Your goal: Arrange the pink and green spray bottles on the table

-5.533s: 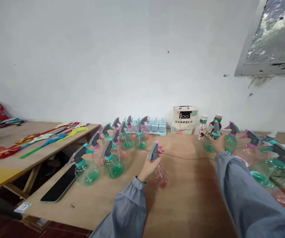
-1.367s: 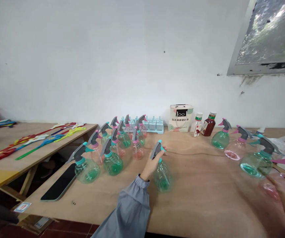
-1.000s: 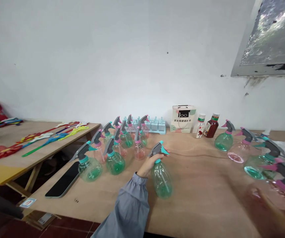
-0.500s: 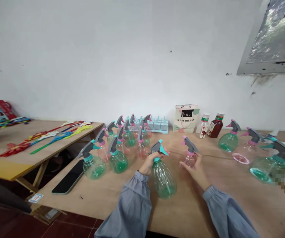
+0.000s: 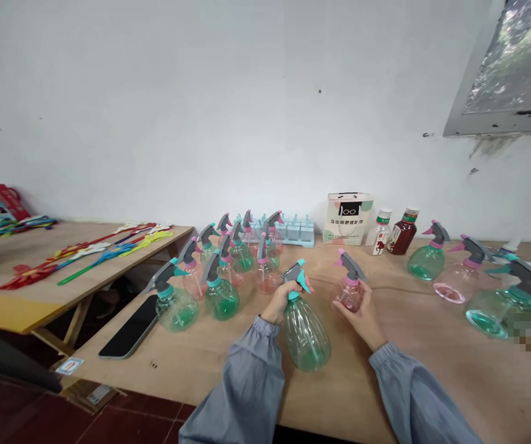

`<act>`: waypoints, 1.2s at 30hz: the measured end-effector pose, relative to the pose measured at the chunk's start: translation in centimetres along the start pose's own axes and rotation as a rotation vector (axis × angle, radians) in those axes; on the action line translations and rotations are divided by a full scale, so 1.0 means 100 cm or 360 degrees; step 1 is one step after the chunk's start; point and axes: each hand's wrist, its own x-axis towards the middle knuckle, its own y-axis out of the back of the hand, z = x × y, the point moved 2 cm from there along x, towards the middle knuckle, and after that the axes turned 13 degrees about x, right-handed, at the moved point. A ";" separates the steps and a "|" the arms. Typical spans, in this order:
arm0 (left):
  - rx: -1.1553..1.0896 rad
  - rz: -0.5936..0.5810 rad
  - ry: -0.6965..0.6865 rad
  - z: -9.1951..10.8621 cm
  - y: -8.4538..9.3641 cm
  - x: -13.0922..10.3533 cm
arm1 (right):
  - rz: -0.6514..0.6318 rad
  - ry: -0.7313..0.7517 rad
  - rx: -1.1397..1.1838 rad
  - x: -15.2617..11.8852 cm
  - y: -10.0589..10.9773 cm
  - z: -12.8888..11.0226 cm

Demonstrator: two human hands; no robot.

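My left hand point(image 5: 280, 303) is wrapped round the neck of a green spray bottle point(image 5: 306, 336) with a grey and teal head, near the front of the table. To its right, my right hand point(image 5: 360, 314) grips the body of a small pink spray bottle point(image 5: 349, 295) with a grey and pink head. Left of my hands stands a group of several green and pink spray bottles, among them a green one point(image 5: 222, 301). Three more spray bottles stand at the right, including a pink one point(image 5: 457, 280).
A phone point(image 5: 129, 330) lies at the table's left edge. Along the wall are a light blue tray point(image 5: 300, 233), a paper bag point(image 5: 347, 219), a white bottle point(image 5: 380, 233) and a dark red bottle point(image 5: 402, 234). Colourful flower-shaped items lie on another table point(image 5: 29, 296).
The pink bottle in my right hand has moved slightly to the left. My left hand keeps its hold on the green bottle, whose head has turned a little.
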 end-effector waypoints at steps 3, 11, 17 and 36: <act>0.0035 0.0007 0.0008 -0.001 0.000 -0.001 | -0.0008 0.0002 0.0031 -0.001 0.002 0.000; -0.0144 0.0033 0.0018 0.003 -0.003 -0.003 | -0.0026 0.0010 0.0050 -0.002 0.003 0.004; -0.0143 0.0141 0.0024 0.003 -0.001 -0.003 | -0.0026 0.0036 0.0054 -0.002 0.003 0.005; 0.1049 0.0656 -0.0345 0.030 0.038 -0.026 | -0.0024 -0.0033 0.0080 -0.001 0.004 0.003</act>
